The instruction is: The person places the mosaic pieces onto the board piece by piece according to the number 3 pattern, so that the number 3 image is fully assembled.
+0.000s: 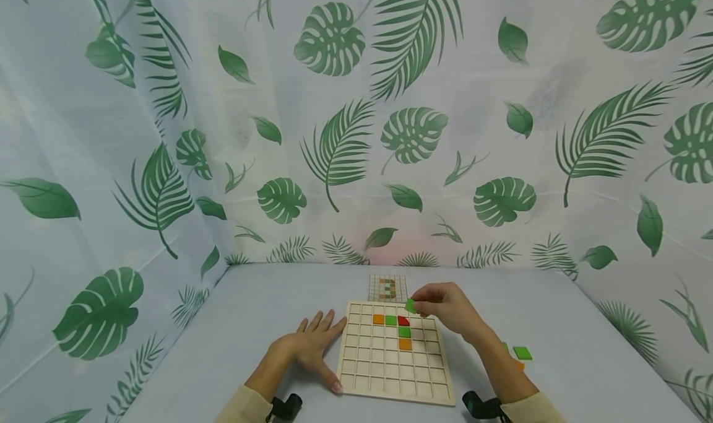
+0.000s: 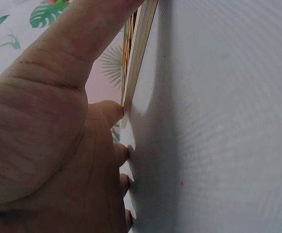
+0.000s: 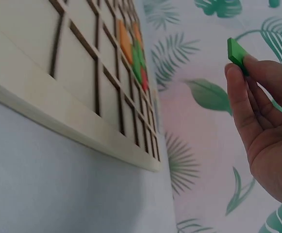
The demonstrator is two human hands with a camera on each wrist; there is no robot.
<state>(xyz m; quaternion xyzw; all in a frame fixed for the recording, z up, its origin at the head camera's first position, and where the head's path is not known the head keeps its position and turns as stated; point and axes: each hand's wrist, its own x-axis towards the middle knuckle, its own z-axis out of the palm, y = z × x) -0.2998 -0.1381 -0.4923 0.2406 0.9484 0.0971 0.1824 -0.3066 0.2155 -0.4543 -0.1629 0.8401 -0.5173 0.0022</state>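
Observation:
A wooden grid board (image 1: 373,373) lies on the table, its upper rows holding several coloured tiles: orange (image 1: 379,319), green (image 1: 391,320), red (image 1: 403,321), then green and orange below the red. Between thumb and fingers my right hand (image 1: 448,308) pinches a green square tile (image 1: 411,306) above the board's far right part. That green tile (image 3: 236,54) also shows in the right wrist view, held clear of the board. My left hand (image 1: 313,345) lies spread at the board's left edge, thumb and index finger touching it.
Behind the board lies a small pattern card (image 1: 388,288) with a printed grid of coloured squares. Loose tiles, among them a green one (image 1: 522,353), lie on the table right of the board, partly hidden by my right forearm. Leaf-printed curtains (image 1: 412,225) stand behind and at the sides.

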